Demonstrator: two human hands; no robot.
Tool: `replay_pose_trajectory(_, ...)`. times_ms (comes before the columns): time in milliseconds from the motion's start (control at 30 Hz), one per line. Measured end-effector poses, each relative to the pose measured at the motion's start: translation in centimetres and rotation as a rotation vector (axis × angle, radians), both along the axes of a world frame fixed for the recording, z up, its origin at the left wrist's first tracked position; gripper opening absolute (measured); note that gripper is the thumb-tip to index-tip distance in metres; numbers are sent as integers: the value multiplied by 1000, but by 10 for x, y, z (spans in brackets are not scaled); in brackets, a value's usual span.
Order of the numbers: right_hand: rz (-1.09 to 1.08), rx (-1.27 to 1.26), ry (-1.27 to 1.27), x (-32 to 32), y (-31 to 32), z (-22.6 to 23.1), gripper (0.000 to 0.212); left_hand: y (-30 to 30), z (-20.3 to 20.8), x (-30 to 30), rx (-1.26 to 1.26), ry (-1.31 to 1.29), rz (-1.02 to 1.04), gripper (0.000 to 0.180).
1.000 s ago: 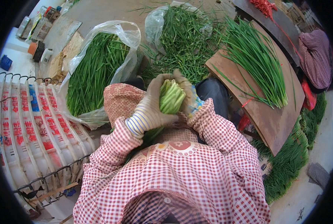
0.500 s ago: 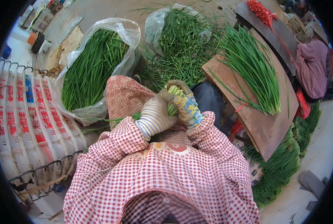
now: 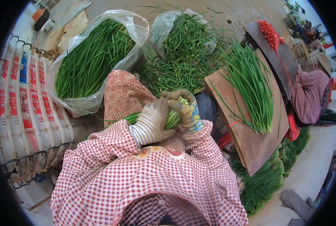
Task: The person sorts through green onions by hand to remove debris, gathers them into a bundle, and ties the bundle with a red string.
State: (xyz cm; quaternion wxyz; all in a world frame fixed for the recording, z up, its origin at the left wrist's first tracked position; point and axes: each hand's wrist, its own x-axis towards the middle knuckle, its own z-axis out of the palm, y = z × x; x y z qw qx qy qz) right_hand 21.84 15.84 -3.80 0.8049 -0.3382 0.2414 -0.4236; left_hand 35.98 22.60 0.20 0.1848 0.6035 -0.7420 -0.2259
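Both my hands wear work gloves and meet over my lap around one bunch of garlic chives (image 3: 172, 119). My left hand (image 3: 152, 119), in a glove with a striped cuff, is closed round the stems, and green leaves trail out to its left. Closed over the pale stem ends is my right hand (image 3: 183, 108), whose glove has a blue and yellow cuff. The fingers hide part of the bunch. To the right, a loose pile of chives (image 3: 249, 90) lies on a brown board (image 3: 234, 137), with a red tie (image 3: 234, 123) near its left edge.
Ahead left stands a clear plastic bag (image 3: 81, 107) full of chives. Loose chive scraps (image 3: 187, 49) are heaped ahead. Red ties (image 3: 270, 34) rest on a dark bench at right, near a co-worker (image 3: 311, 94). Chive bunches (image 3: 260, 188) cover floor at right; a white-lined crate (image 3: 34, 109) stands left.
The view has shifted, showing more of the co-worker at right. My hands are still closed round the chives; the right fingers have shifted over the stem ends, covering more of them.
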Motion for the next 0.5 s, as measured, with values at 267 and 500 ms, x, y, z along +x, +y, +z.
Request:
replay_pose_trajectory(267,-306,-156,95,0,-54,62,18,-11,65,105,-166,488,94,72)
replay_pose_trajectory(500,-624,-1026,1175,-53,-263,17,11,24,63,219,-653,646,704,40)
